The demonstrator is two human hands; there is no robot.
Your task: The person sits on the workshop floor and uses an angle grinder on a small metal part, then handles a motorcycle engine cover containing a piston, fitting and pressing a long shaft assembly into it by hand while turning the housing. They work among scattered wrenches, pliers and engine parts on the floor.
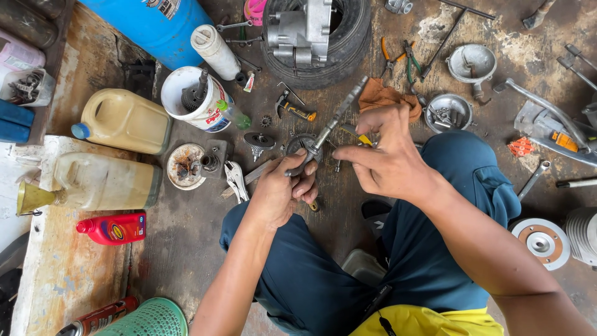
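Overhead view of a person seated on a stained concrete floor [186, 249], knees apart in dark blue trousers. Nearest the viewer, both forearms rise from the lower edge and meet above the gap between the knees.

The left hand [283, 190] has its grip closed around the lower end of a long metal shaft [329, 121], fingers curled under, thumb on top, wrist bent slightly inward. The shaft slants up and to the right, its splined tip ending near an orange rag [382, 96]. The right hand [388, 155] arches over from the right, palm down and wrist cocked; its thumb and forefinger pinch narrowly at a small part on the shaft's middle, the other fingers spread above. What that pinch holds is too small to tell.

Handling such a piece seems best done as shown: one hand steadying the shaft firmly, the other working with fingertips only, held over the floor so that a dropped part stays near.

Farther out lie locking pliers [236, 180], a small black gear [258, 140], a white bucket [193, 99] and yellowish oil jugs [124, 121] to the left, and metal bowls [449, 112] to the right. A tyre [354, 46] cradling an engine casing [305, 28] lies farthest off.
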